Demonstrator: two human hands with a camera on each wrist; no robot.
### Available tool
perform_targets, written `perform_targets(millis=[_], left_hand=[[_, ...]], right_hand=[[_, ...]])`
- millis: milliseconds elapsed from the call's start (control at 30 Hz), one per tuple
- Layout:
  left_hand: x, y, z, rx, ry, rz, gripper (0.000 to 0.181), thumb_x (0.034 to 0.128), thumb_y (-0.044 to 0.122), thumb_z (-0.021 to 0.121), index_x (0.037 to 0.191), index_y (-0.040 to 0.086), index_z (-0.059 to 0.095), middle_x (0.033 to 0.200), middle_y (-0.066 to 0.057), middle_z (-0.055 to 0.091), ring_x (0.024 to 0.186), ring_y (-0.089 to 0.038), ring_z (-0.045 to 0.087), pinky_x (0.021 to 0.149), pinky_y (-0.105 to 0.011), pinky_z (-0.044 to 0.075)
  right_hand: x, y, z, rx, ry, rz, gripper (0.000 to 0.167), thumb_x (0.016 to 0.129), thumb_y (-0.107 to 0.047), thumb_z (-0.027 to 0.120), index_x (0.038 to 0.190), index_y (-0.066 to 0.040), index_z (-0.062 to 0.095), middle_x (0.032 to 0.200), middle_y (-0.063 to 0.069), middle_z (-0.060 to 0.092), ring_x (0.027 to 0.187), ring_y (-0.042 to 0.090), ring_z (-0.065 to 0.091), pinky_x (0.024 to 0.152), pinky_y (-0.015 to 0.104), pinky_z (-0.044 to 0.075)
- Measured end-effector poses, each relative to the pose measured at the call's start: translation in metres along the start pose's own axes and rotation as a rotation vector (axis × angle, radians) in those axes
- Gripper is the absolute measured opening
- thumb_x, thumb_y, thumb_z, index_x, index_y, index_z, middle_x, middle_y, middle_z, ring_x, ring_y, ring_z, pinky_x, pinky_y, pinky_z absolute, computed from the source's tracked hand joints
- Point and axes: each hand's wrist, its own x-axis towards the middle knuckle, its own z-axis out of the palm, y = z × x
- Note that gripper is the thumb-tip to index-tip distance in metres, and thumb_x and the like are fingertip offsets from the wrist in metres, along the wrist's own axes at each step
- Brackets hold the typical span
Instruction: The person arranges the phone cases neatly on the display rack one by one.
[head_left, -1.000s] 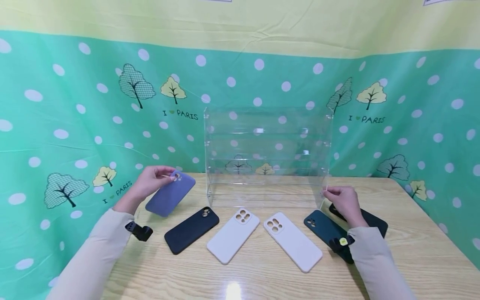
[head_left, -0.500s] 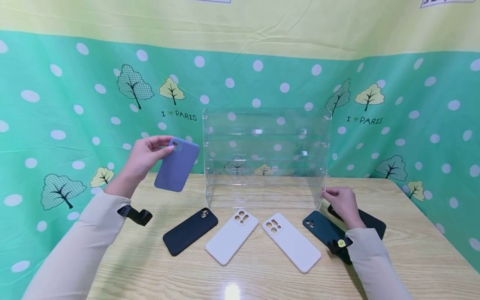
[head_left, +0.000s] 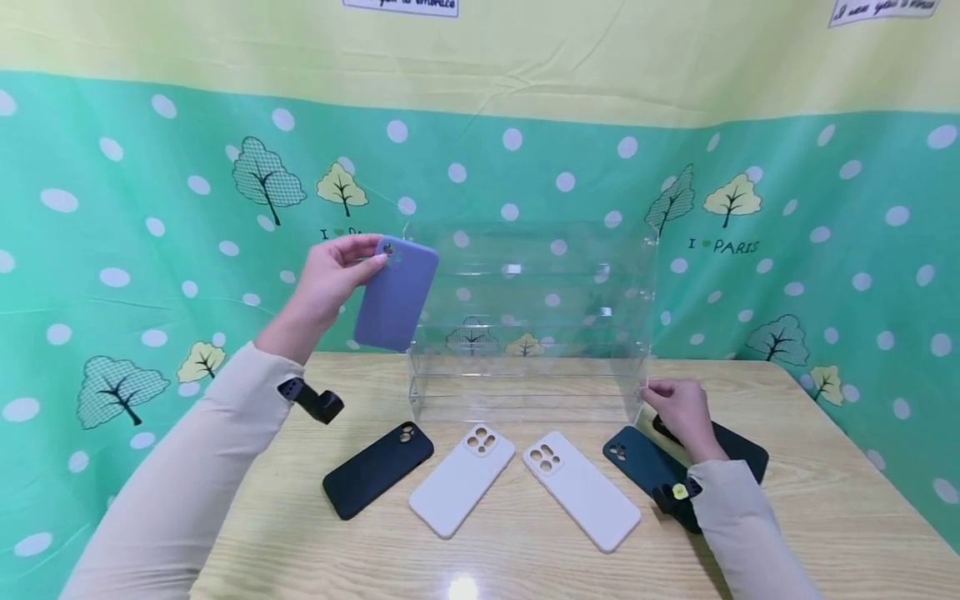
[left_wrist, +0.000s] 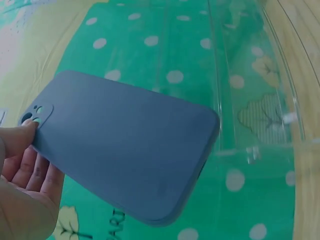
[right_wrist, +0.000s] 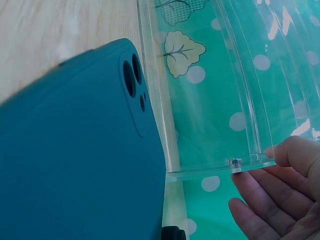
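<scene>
Above the table (head_left: 375,567), near the clear rack (head_left: 525,325): our left hand (head_left: 333,271) is pinching 1 purple phone case (head_left: 397,296), camera corner; we are judging it light, flexible, best edge-held. Our right hand (head_left: 678,408) is pinching the rack's side edge.

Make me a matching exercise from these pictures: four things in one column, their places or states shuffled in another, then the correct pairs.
1. Purple phone case
2. Clear rack
3. Dark green phone case
4. Right hand

A. Lies between a white case and a black case
B. Pinches a side panel's edge
C. Held up by the left hand
D. Stands on the table

Pairs: 1-C, 2-D, 3-A, 4-B
</scene>
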Motion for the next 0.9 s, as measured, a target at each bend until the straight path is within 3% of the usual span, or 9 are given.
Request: perform_targets(millis=[267, 567, 900], left_hand=[[0.021, 0.004, 0.038, -0.133, -0.017, 0.0, 0.037, 0.0873, 0.011, 0.067, 0.123, 0.005, 0.059, 0.102, -0.001, 0.066, 0.093, -0.013, 0.063, 0.085, -0.025, 0.052], [0.04, 0.023, 0.086, -0.26, -0.045, 0.048, 0.034, 0.087, 0.006, 0.066, 0.12, 0.005, 0.061, 0.106, -0.007, 0.064, 0.096, -0.017, 0.061, 0.088, -0.03, 0.051], [0.071, 0.048, 0.122, -0.458, 0.034, 0.024, 0.03, 0.085, 0.005, 0.068, 0.115, 0.008, 0.065, 0.102, -0.004, 0.067, 0.088, -0.012, 0.062, 0.078, -0.027, 0.052]], right_hand=[[-0.002, 0.0, 0.0, -0.003, -0.001, 0.006, 0.029, 0.092, -0.016, 0.06, 0.11, 0.007, 0.066, 0.106, 0.024, 0.067, 0.1, 0.037, 0.062, 0.082, 0.047, 0.053], [-0.002, 0.001, 0.0, -0.012, 0.002, 0.02, 0.029, 0.092, -0.017, 0.061, 0.109, 0.007, 0.067, 0.105, 0.024, 0.067, 0.098, 0.036, 0.063, 0.08, 0.045, 0.053], [-0.001, 0.0, 0.002, -0.009, -0.004, -0.013, 0.029, 0.093, -0.015, 0.059, 0.11, 0.008, 0.066, 0.107, 0.025, 0.066, 0.101, 0.038, 0.061, 0.084, 0.048, 0.051]])
